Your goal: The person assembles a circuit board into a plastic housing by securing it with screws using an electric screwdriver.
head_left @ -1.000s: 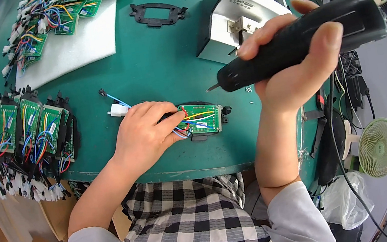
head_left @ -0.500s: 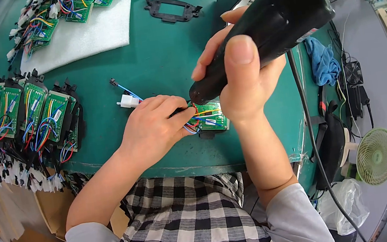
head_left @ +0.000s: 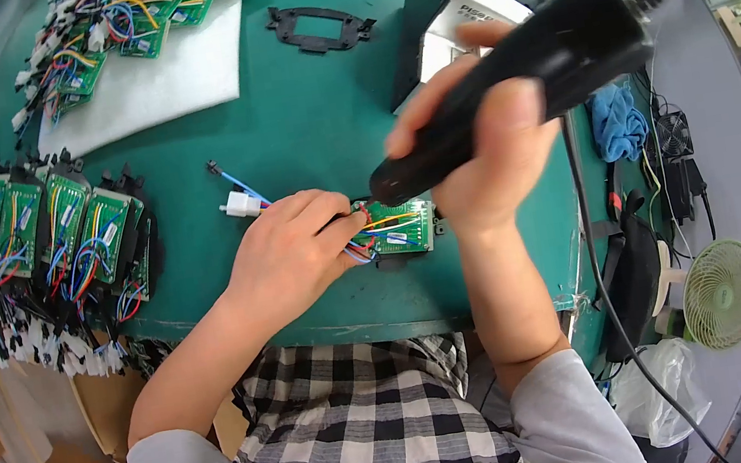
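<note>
The left hand [head_left: 292,253] pins the small green wired circuit board [head_left: 401,227] at the green mat's [head_left: 299,137] near edge; the right hand [head_left: 484,157] grips a black electric screwdriver [head_left: 511,81], tip on it; a row of finished-looking boards [head_left: 56,240] lies left, so work seems midway

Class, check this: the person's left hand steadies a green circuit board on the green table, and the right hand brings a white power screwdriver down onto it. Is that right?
Not quite. The power screwdriver in the right hand is black, not white, as the head view shows. The rest holds: the left hand steadies the green circuit board on the green table.
</note>
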Available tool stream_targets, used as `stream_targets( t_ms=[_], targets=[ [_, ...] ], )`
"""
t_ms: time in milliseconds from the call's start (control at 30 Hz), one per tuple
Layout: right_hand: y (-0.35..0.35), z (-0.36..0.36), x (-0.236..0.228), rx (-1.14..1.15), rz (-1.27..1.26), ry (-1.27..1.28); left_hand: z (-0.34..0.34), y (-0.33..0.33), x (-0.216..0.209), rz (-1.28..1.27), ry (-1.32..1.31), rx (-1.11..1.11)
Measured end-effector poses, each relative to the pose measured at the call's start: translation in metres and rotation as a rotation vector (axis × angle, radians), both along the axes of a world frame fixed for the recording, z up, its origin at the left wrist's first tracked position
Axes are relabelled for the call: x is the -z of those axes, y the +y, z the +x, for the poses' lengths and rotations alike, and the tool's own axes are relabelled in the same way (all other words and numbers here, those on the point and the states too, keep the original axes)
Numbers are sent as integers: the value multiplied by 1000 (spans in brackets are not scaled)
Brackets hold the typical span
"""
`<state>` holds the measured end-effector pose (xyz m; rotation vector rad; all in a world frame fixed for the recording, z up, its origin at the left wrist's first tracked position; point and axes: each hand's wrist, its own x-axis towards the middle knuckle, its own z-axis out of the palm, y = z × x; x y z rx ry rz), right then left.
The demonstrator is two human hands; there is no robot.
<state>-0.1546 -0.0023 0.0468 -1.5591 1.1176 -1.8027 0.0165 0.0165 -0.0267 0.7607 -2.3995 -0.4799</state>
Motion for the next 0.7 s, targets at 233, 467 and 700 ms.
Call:
stream_targets(
  t_ms=[233, 467, 700],
  targets=[
    [-17, -76, -56, 446, -327, 124, -9, -2, -12, 5, -86, -51],
    [-30, -69, -44, 394, -354, 167, -8, -13, -4, 74, -25, 3],
    [-20, -61, -42, 423, -284, 140, -8, -15, 2, 74, 29, -16]
  ],
)
